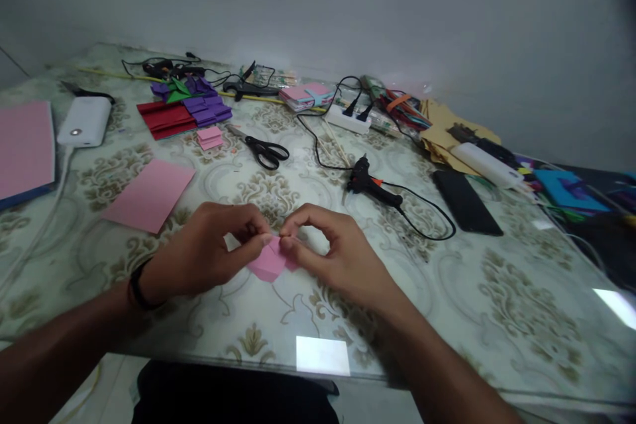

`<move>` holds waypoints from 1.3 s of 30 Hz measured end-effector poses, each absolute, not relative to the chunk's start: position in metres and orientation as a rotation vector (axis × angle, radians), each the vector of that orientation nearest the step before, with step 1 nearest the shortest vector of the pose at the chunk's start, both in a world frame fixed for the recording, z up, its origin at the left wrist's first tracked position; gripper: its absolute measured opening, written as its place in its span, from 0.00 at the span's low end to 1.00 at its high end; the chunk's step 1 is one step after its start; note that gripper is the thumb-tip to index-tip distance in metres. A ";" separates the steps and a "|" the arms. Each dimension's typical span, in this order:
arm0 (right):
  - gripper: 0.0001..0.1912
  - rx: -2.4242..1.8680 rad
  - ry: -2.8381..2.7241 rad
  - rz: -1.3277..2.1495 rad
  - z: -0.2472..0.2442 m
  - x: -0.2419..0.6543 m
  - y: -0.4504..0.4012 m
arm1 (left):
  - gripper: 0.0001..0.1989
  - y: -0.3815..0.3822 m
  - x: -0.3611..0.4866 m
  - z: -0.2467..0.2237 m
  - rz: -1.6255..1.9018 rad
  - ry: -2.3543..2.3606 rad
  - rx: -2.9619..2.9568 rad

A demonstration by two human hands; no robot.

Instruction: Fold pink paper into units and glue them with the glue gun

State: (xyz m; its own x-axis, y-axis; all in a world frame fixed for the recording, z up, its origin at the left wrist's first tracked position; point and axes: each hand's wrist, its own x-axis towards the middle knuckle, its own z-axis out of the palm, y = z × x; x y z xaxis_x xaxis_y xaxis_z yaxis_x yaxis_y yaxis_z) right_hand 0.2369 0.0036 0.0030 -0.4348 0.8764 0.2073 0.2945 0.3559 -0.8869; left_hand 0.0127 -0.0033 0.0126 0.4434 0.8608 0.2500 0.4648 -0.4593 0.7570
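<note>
A small piece of folded pink paper (269,264) is pinched between my two hands, just above the table near its front edge. My left hand (211,245) grips its upper left part between thumb and forefinger. At the upper right, the thumb and forefinger of my right hand (330,245) close on the same paper. The fingertips hide part of its top edge. To the left lies a flat pink sheet (152,195). Beyond it sits a small pleated pink paper (209,138), beside black-handled scissors (265,149).
A black glue gun (370,184) with a looping cord lies right of centre, near a black phone (467,202). Red folded paper (166,119), purple folded paper (207,109) and a white power strip (348,119) lie farther back. A white power bank (85,120) is at left.
</note>
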 end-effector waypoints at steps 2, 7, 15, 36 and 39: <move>0.03 -0.997 -1.923 1.049 0.001 0.234 0.002 | 0.06 -0.005 0.016 0.010 0.856 1.073 2.133; 0.07 -0.965 -1.902 1.055 -0.001 0.227 -0.003 | 0.06 -0.010 0.020 0.007 0.857 1.042 2.152; 0.07 -1.009 -1.862 1.101 0.005 0.237 0.003 | 0.07 -0.001 0.005 0.019 0.918 1.091 2.010; 0.06 -0.900 -2.026 1.040 -0.002 0.233 -0.003 | 0.09 -0.002 0.008 0.005 0.718 0.904 2.347; 0.06 -0.996 -1.924 1.109 -0.001 0.239 0.001 | 0.08 0.002 0.003 0.012 0.748 0.940 2.254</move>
State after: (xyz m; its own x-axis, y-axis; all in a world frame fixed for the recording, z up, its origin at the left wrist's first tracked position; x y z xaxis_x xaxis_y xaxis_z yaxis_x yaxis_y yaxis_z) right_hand 0.2389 0.0015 -0.0007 -0.4651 0.8655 0.1859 0.2731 0.3401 -0.8998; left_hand 0.0026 0.0016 0.0124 0.5946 0.7575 0.2693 0.4328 -0.5839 0.6869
